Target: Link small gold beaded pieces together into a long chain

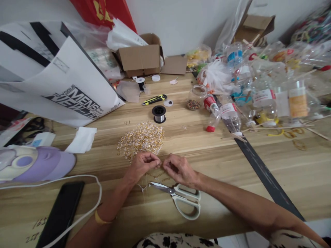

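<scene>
My left hand [145,165] and my right hand [180,168] nearly meet above the table, each pinching thumb against fingers. What lies between the fingertips is too small to make out. Below them, a thin gold and silvery beaded strand [156,176] lies on the wood. Closest to my right wrist are scissors [178,196] with pale handles, blades pointing left and slightly parted. Just beyond my left hand spreads a pile of gold and clear beaded pieces [142,137]. Behind that pile stands a black spool of silvery wire [158,114].
A yellow-black utility knife [154,100] and a jar of beads [195,98] stand farther back. Plastic bottles [263,96] crowd the right. At left are a white paper bag [69,82], a purple object [49,162], a phone [62,210] and a white cable [99,193].
</scene>
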Demonstrator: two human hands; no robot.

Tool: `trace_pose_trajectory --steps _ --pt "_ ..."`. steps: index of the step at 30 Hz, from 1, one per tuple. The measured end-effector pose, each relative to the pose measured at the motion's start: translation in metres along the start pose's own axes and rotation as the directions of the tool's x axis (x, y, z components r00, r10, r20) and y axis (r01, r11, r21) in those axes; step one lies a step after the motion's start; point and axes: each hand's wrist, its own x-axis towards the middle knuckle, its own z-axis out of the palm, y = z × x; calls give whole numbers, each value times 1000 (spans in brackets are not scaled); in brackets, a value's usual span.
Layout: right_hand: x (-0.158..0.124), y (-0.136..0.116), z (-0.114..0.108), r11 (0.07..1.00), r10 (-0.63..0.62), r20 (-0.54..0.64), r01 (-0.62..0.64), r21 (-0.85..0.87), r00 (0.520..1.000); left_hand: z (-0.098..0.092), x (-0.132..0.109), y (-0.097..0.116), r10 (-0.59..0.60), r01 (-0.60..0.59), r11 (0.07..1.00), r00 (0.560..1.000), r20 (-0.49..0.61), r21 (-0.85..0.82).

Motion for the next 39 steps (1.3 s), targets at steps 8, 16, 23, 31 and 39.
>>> trace_pose_trajectory --steps 8,16,23,31,39 --pt "-1 0 -1 999 -15 -8 15 -38 1000 1 3 -7 -18 23 991 999 35 -133" --pt "-1 0 0 999 0 -3 0 -44 1000 1 2 -8 -18 24 989 999 45 -148" --pt "-1 2 1 999 17 3 -17 -39 1000 0 1 -5 -16 22 990 999 42 -138" --pt "-1 2 1 999 33 1 -33 -39 999 -1 -1 -1 -4 11 994 998 66 -110" --pt "1 1 1 999 24 -5 -24 -23 1000 -3 1 -5 -26 33 995 997 70 -93"
